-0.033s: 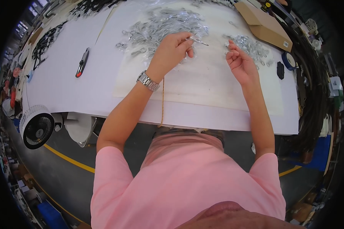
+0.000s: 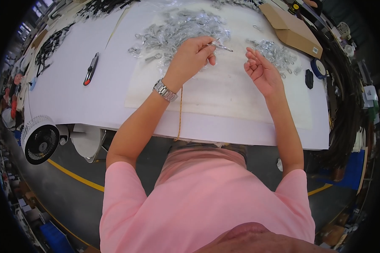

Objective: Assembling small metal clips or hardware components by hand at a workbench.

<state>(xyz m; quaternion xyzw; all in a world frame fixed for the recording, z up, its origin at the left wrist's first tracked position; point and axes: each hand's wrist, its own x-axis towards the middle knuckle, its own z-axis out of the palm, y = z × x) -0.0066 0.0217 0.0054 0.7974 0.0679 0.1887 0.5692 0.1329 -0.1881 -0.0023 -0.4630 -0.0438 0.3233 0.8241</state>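
Observation:
My left hand [image 2: 193, 57], with a metal watch [image 2: 165, 90] on its wrist, is closed on a slim silver metal piece [image 2: 222, 46] that points right. Its exact kind is too small to make out. Below that hand, an orange cord [image 2: 180, 111] runs down to the table's front edge. Beyond it lies a big heap of small metal parts in clear plastic bags [image 2: 173, 29]. My right hand [image 2: 264, 74] is palm up, its fingers loosely bent and apart, with nothing visible in them. It is nearest a smaller pile of shiny metal parts [image 2: 278, 55].
A red-tipped utility knife [image 2: 91, 68] lies on the white table [image 2: 71, 105] at left. Rightward are a cardboard box [image 2: 292, 31], a blue tape roll [image 2: 319, 68] and a small black object [image 2: 309, 79]. A white fan [image 2: 41, 143] stands off the table's front left.
My right hand has moved slightly left and its fingers bend a little more. My left hand has shifted slightly right with the silver piece still in it.

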